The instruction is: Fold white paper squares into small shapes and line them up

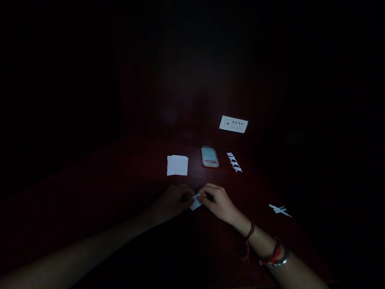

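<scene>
Between my two hands is a small piece of white paper (196, 202), pinched from both sides above the dark red table. My left hand (178, 197) has its fingers curled at the paper's left edge. From the right, my right hand (219, 202) presses its thumb on the paper's upper corner, with the fingers bent behind. Part of the paper is hidden by the fingers. Beyond my left hand lies a stack of white paper sheets (177, 165). Farther right is a row of small folded white paper pieces (234, 162).
A phone-like object (209, 157), its face blurred, lies between the stack and the folded row. Thin white paper strips (280, 210) lie crossed at the right on the dark red table (135, 172). A white socket panel (234, 124) is at the back. The surroundings are very dark.
</scene>
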Demonstrator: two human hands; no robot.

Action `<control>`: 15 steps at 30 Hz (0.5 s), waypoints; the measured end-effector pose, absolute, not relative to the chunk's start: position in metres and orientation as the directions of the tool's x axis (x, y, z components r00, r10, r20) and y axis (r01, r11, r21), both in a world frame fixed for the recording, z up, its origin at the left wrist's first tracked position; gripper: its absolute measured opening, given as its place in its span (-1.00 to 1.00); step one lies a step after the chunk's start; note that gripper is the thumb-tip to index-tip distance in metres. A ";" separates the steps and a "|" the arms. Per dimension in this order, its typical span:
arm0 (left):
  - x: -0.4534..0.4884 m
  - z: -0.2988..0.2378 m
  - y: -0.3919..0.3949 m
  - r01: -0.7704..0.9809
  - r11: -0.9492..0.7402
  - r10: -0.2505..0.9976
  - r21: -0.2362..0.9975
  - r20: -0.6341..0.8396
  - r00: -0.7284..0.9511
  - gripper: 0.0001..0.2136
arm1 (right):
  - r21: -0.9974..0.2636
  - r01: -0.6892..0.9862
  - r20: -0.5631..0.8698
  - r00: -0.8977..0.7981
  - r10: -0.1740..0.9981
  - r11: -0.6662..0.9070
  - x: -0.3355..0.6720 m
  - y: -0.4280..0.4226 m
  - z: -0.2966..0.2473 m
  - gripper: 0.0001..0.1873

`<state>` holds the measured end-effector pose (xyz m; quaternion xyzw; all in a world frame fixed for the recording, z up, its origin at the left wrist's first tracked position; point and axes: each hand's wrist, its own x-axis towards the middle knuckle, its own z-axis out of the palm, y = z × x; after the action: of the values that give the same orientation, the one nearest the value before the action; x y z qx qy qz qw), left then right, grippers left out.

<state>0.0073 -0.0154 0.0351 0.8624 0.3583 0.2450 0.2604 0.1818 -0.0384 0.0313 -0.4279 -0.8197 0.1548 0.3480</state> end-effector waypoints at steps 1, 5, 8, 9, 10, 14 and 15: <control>0.007 0.036 -0.016 0.488 -0.601 0.747 0.633 0.229 0.624 -0.86 | -0.547 0.598 0.439 -0.391 0.809 0.586 0.182 -0.038 0.032 -0.90; 0.006 0.035 -0.012 0.446 -0.582 0.751 0.680 0.238 0.616 -0.83 | -0.566 0.605 0.439 -0.354 0.826 0.561 0.184 -0.037 0.032 -0.87; 0.003 0.033 -0.007 0.432 -0.550 0.768 0.714 0.228 0.599 -0.82 | -0.590 0.595 0.441 -0.329 0.835 0.546 0.186 -0.034 0.030 -0.79; 0.002 0.033 -0.006 0.431 -0.540 0.771 0.723 0.219 0.598 -0.82 | -0.589 0.595 0.442 -0.329 0.835 0.546 0.186 -0.033 0.029 -0.77; 0.001 0.033 -0.005 0.429 -0.534 0.771 0.729 0.211 0.601 -0.82 | -0.586 0.598 0.443 -0.330 0.834 0.548 0.187 -0.033 0.029 -0.77; 0.000 0.031 -0.003 0.440 -0.572 0.741 0.692 0.206 0.638 -0.84 | -0.578 0.597 0.428 -0.359 0.829 0.557 0.187 -0.032 0.026 -0.89; 0.000 0.030 -0.002 0.448 -0.591 0.732 0.671 0.213 0.647 -0.84 | -0.579 0.593 0.416 -0.376 0.828 0.560 0.187 -0.032 0.025 -0.90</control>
<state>0.0003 -0.0024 0.0300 0.8587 0.3434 0.2416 0.2939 0.1866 -0.0318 0.0250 -0.4376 -0.8119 0.1693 0.3473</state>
